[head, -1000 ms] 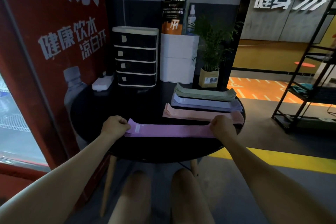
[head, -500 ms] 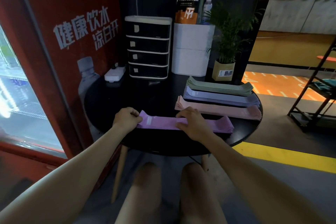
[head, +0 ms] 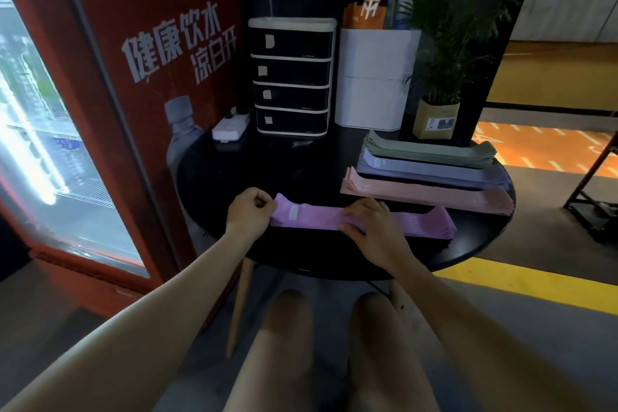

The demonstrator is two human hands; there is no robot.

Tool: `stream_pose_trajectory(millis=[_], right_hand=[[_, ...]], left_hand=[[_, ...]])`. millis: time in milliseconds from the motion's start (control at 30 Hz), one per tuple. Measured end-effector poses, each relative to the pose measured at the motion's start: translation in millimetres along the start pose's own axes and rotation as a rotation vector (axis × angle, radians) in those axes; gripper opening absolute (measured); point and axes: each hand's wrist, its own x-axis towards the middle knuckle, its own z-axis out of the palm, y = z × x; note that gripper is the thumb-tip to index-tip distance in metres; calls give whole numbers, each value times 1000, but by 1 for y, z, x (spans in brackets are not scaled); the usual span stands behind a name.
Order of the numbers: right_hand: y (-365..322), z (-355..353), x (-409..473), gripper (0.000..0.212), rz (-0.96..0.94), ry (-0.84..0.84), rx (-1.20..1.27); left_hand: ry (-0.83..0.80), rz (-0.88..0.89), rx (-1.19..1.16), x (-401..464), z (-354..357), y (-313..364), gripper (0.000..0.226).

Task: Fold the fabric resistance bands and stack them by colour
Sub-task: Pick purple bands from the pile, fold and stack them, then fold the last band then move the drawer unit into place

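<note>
Since the previous frame little has shifted. Left hand (head: 250,211) fingers pinch the purple band (head: 314,218) end; right hand (head: 369,223) presses flat mid-band, near counter (head: 475,244) edge. Risk: uneven fold, slipping layers disturbing the pink stack (head: 431,194) beyond.

The scene is dim overall, with the black desk (head: 234,170) nearly swallowing detail in its dark top. The strongest light comes from the lit fridge window (head: 40,130) at far left, blown out into white glare streaks. Wide-angle distortion bends the edges, and the near forearms look soft and stretched.
</note>
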Motion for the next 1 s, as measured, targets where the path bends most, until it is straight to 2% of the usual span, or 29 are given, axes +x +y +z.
stream_pose_trajectory(millis=[200,433,633,833,1000], right_hand=[[-4,-2,-2,40,20,16,-33],[-4,-2,-3,40,46,-3,-47],[-6,-7,4,38,111,-47,2],[-15,-28,49,35,148,14,86],[-17,-32,116,41,226,12,192]], left_hand=[[25,27,-4,-1,2,-2,8],[22,13,30,-1,6,-1,4],[26,34,-24,6,-1,7,13],[33,99,-40,36,-16,29,21],[41,128,-68,88,-18,44,24]])
